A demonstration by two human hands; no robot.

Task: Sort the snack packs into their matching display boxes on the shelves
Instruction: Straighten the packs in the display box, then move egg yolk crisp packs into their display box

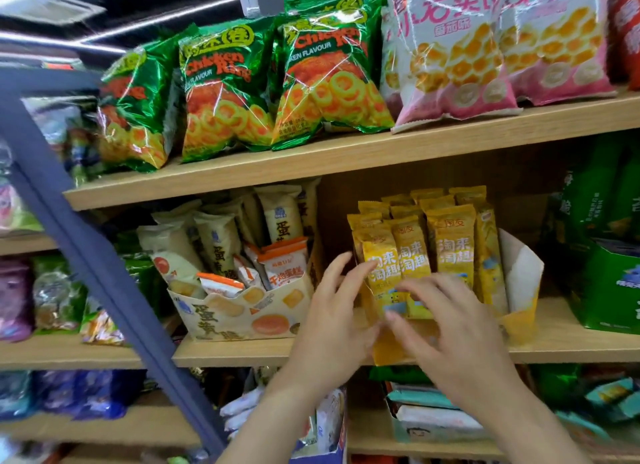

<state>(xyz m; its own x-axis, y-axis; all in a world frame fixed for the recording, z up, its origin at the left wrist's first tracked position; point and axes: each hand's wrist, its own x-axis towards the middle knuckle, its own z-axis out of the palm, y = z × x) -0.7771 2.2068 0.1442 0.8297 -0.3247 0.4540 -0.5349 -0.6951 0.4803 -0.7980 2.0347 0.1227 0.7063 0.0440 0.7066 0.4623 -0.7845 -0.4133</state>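
A yellow display box (519, 321) on the middle shelf holds several upright yellow snack packs (450, 252). My left hand (329, 321) lays its straight fingers against the left side of the front-left yellow pack (381, 273). My right hand (453, 328) hovers in front of the yellow packs with spread fingers, the fingertips at the lower part of that same pack. Left of it, a cream display box (221, 321) holds tall cream packs (221, 241) and a few small orange-and-white packs (284, 262).
Green ring-snack bags (225, 92) and pink bags (457, 54) line the top shelf. A green carton (609, 290) stands to the right of the yellow box. A blue diagonal bar (86, 248) crosses the left. More packs (433, 415) fill the lower shelf.
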